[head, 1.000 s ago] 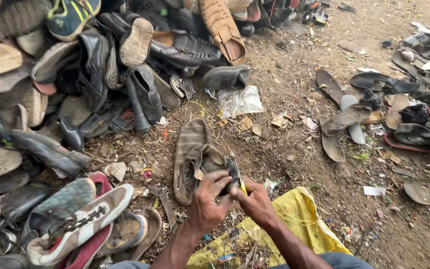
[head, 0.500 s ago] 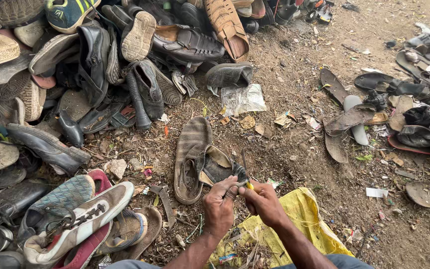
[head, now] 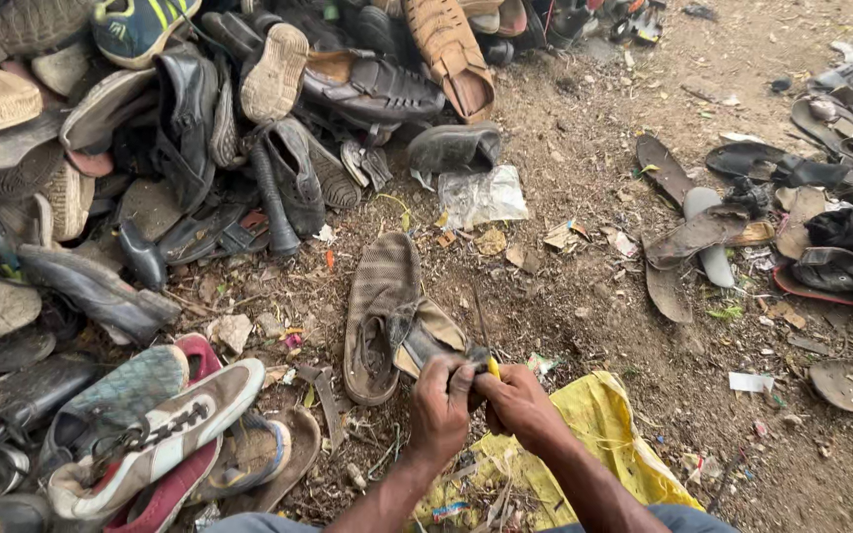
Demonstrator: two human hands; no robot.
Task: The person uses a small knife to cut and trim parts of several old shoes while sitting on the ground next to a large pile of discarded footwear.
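I have both hands low in the middle of the view, over a yellow plastic sack (head: 604, 434) spread on the dirt. My left hand (head: 438, 395) is clamped around the heel end of a worn dark sandal piece (head: 426, 341), and my right hand (head: 517, 400) is closed beside it, pinching a small yellow-handled tool (head: 492, 367) against the same spot; the two hands touch. What the tool tip is doing I cannot tell, since the fingers hide it. Just beyond lies a brown mesh-topped shoe (head: 379, 316), sole toward me, touching the piece I hold. I judge the piece light and floppy, rubbery and bendable rather than brittle, probably dusty and a little slick, so the firmest hold is across its thick heel edge, thumb on top, where it will not fold. A big heap of old shoes (head: 150, 178) fills the left, with loose soles (head: 703, 232) well apart on the right.
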